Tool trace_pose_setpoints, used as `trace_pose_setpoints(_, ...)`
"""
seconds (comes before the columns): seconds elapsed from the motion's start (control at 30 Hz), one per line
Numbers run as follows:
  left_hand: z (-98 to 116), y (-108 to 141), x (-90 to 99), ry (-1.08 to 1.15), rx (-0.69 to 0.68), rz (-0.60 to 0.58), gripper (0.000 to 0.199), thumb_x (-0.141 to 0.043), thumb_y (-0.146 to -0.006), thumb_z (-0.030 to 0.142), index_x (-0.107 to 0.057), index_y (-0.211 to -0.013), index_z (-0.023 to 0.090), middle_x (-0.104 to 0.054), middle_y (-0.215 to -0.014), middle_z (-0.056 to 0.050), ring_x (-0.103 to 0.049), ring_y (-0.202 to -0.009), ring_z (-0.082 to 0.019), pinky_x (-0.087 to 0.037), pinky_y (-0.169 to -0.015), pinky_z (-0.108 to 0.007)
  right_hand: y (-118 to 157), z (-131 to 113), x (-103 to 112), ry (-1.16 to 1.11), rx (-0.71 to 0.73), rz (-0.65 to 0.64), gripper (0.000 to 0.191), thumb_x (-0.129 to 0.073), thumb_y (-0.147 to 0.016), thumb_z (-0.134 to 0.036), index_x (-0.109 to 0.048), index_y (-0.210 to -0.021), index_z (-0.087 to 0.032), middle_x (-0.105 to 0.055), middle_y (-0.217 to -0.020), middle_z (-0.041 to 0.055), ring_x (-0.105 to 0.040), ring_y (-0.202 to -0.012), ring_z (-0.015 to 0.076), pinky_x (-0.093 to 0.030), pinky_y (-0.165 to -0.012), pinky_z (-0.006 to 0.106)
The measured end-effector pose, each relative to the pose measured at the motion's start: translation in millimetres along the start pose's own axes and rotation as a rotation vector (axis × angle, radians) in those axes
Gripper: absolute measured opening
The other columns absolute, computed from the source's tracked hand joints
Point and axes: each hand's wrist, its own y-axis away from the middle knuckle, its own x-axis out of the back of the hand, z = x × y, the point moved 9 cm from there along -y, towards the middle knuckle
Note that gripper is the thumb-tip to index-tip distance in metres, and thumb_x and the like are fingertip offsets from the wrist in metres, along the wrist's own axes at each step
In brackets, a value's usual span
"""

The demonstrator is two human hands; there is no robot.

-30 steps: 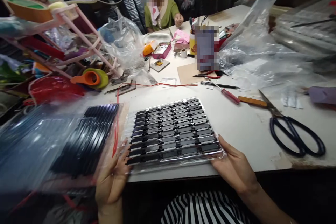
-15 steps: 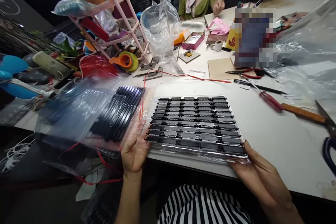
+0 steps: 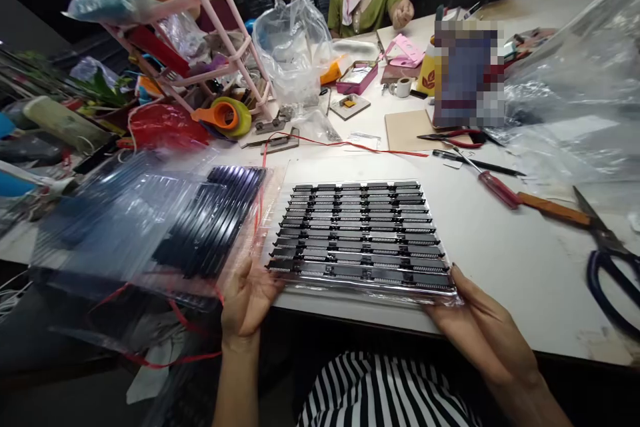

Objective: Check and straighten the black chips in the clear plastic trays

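Clear plastic tray (image 3: 370, 288) with rows of black parts (image 3: 350, 238), held between both hands at the near edge of the table (image 3: 513, 253). Grasped by its near corners: right hand (image 3: 487, 327) with thumb along the side and fingers beneath, left hand (image 3: 249, 303) palm up, fingertips partly hidden. Best held level, with even support, lest parts slide. Left forearm nearly upright, right slanting in. Just left of the grip, dark strips (image 3: 213, 223) under film; off right, scissors (image 3: 605, 237).
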Motion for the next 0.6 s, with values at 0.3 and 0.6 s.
trace_pose_setpoints(0.3, 5, 0, -2.9, 0.016, -0.043, 0.037, 0.061, -0.036, -0.084, 0.007, -0.033, -0.142, 0.023, -0.052, -0.137, -0.005, -0.060, -0.109, -0.021, -0.055, -0.076, -0.029, 1, 8, -4, -0.022, -0.052, -0.078, 0.033, -0.043, -0.094, -0.030, -0.058, -0.124, -0.033, -0.059, -0.130, 0.0014, -0.050, -0.123, 0.0270, -0.044, -0.101, 0.053)
trace_pose_setpoints(0.6, 8, -1, -4.2, 0.024, -0.083, 0.019, 0.062, -0.033, -0.083, 0.003, -0.035, -0.141, 0.026, -0.047, -0.141, -0.004, -0.062, -0.103, -0.018, -0.054, -0.072, -0.025, -1, 11, -5, -0.035, -0.063, -0.090, 0.032, -0.043, -0.094, -0.031, -0.061, -0.120, -0.030, -0.061, -0.126, 0.0033, -0.052, -0.121, 0.0266, -0.046, -0.099, 0.051)
